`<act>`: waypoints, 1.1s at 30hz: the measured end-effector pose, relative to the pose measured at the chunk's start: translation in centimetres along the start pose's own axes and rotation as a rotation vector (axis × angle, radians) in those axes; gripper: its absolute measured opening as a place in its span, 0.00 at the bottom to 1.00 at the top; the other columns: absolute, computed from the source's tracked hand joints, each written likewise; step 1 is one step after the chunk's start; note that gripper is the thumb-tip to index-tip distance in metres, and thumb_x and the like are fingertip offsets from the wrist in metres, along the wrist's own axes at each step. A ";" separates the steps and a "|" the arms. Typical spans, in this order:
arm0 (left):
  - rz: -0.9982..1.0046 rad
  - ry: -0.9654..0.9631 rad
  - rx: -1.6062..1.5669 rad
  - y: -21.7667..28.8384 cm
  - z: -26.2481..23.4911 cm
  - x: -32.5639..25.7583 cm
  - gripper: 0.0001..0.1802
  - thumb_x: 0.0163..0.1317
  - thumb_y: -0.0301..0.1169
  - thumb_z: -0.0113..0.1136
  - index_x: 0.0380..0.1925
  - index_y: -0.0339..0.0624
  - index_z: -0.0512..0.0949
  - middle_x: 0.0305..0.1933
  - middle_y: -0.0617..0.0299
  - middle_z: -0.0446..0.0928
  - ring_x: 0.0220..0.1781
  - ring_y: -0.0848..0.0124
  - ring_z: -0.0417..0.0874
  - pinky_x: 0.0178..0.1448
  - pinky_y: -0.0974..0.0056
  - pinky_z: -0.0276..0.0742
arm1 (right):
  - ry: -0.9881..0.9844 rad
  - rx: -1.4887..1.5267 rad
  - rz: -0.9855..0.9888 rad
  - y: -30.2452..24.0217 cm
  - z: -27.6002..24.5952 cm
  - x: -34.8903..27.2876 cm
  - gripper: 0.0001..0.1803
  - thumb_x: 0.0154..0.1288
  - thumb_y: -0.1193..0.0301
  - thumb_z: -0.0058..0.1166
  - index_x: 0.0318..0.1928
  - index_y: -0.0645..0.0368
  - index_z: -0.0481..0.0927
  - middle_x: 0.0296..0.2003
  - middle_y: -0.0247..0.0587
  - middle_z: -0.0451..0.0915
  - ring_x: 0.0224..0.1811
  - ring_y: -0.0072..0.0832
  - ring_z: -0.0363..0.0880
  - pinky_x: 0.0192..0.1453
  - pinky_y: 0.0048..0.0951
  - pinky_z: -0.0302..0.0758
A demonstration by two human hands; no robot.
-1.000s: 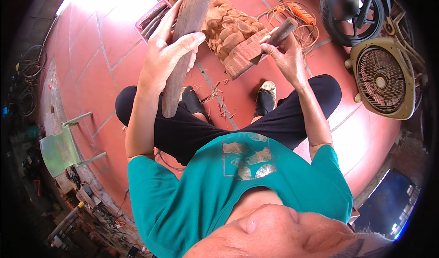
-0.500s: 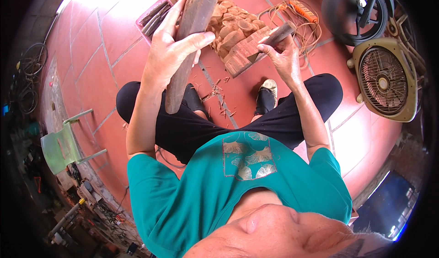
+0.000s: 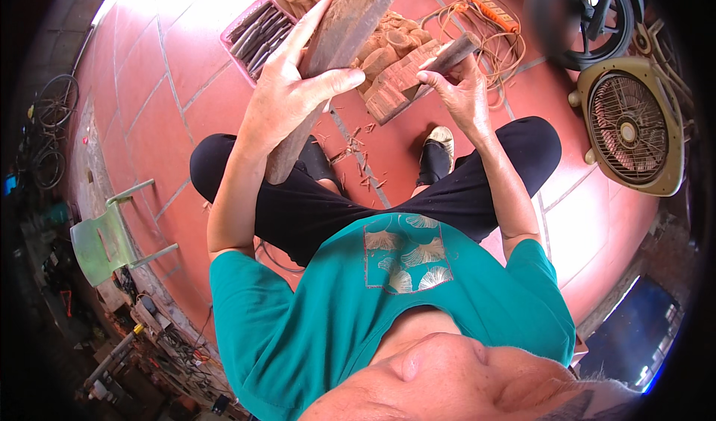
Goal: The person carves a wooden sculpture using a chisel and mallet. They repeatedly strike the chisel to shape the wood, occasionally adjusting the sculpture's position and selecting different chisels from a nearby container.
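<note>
My left hand (image 3: 287, 96) is wrapped loosely round a long, thick wooden mallet (image 3: 347, 29), its thumb stretched over the near face. The mallet slants, with its broad end far and its thin end above my left thigh. Between the thumb and fingers of my right hand (image 3: 470, 93) is a chisel (image 3: 453, 55) with a dark round handle. Its slim blade points down and left to the near end of a carved reddish wood block (image 3: 395, 93); whether its tip touches cannot be told. Part of the carving is hidden behind the mallet.
Left of the carving stands a pink basket (image 3: 226, 39) of dark slim tools. Wood shavings (image 3: 358, 149) lie between my feet. An orange power strip (image 3: 494, 13) with tangled cord, a fan (image 3: 626, 130) and a wheel are at right; a green chair (image 3: 103, 246) is at left.
The mallet's far end has swung to the right, and my left hand has shifted slightly right with it. More of the basket shows. My right hand and the chisel have hardly moved.
</note>
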State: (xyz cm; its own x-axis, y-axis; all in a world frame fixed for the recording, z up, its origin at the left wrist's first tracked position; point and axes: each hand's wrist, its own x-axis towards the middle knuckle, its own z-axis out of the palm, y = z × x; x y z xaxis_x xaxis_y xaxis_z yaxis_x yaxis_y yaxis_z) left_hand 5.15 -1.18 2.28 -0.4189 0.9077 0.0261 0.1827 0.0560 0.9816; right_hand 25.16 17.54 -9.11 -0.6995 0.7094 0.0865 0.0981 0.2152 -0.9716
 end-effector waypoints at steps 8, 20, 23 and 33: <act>0.171 -0.028 0.251 0.5 0.5 0.8 0.50 0.57 0.34 0.78 0.77 0.44 0.62 0.70 0.48 0.75 0.72 0.63 0.75 0.75 0.59 0.67 | 0.066 -0.055 -0.052 0.9 0.2 0.2 0.27 0.60 0.59 0.74 0.53 0.61 0.79 0.38 0.38 0.88 0.41 0.27 0.88 0.48 0.33 0.84; 0.473 -0.258 0.587 9.7 3.2 6.3 0.44 0.66 0.34 0.69 0.78 0.41 0.59 0.73 0.49 0.69 0.65 0.65 0.74 0.67 0.59 0.70 | 0.074 -0.116 -0.066 -0.8 0.5 0.1 0.25 0.59 0.60 0.73 0.52 0.58 0.80 0.36 0.40 0.89 0.35 0.28 0.88 0.41 0.33 0.83; 0.224 -0.406 0.826 7.8 4.1 5.9 0.42 0.64 0.37 0.67 0.78 0.50 0.61 0.68 0.51 0.77 0.66 0.62 0.79 0.69 0.59 0.72 | 0.072 -0.141 -0.087 -0.3 0.7 0.2 0.26 0.58 0.59 0.74 0.51 0.58 0.80 0.36 0.41 0.89 0.34 0.28 0.87 0.39 0.33 0.82; 0.397 -0.357 0.525 10.9 5.1 7.4 0.43 0.64 0.31 0.69 0.77 0.40 0.60 0.74 0.46 0.69 0.74 0.61 0.70 0.77 0.57 0.65 | 0.092 -0.195 -0.120 0.3 0.4 0.3 0.27 0.57 0.54 0.74 0.52 0.54 0.79 0.34 0.41 0.88 0.34 0.33 0.87 0.39 0.36 0.81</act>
State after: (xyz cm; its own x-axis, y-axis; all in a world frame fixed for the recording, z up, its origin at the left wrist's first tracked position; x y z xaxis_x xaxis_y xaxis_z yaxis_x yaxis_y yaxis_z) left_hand 8.57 8.30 12.25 0.0648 0.9757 0.2093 0.6979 -0.1942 0.6894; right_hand 24.64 17.55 -9.43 -0.6475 0.7274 0.2270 0.1596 0.4208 -0.8930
